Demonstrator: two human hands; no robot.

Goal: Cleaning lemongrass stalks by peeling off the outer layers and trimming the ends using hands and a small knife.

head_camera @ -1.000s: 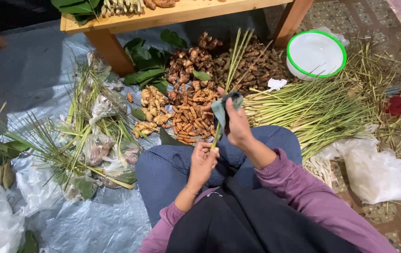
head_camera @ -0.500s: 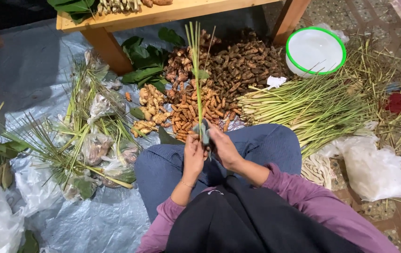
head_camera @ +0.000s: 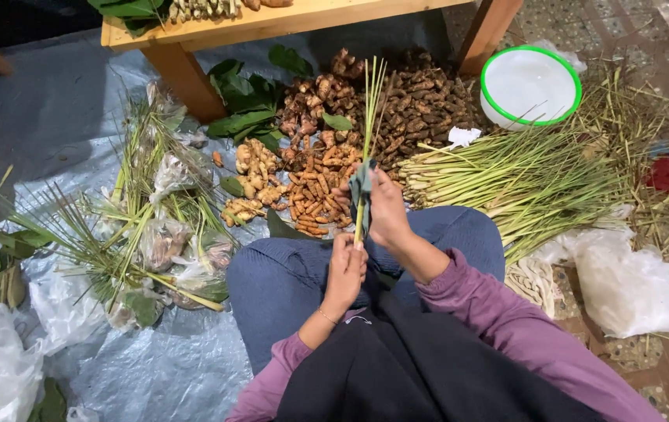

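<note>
Bundle of lemongrass stalks [head_camera: 368, 117]: since half a second ago, hardly shifted, upright above lap. Right hand [head_camera: 387, 207]: fingers clamped mid-stalk over dark leaf wrap [head_camera: 361, 186]. Left hand [head_camera: 346, 266]: fingers pinching stalk base, wrist bent upward.

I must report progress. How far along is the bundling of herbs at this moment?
Done: wrapped bundles lie at the left. In hand: the right hand and left hand hold lemongrass stalks with a green leaf around them. Left: a large lemongrass pile and heaps of roots.

green stalks [head_camera: 367, 117] | white bowl [head_camera: 528, 84], green rim | purple sleeve [head_camera: 506, 320] | blue-grey tarp [head_camera: 53, 117]
</note>
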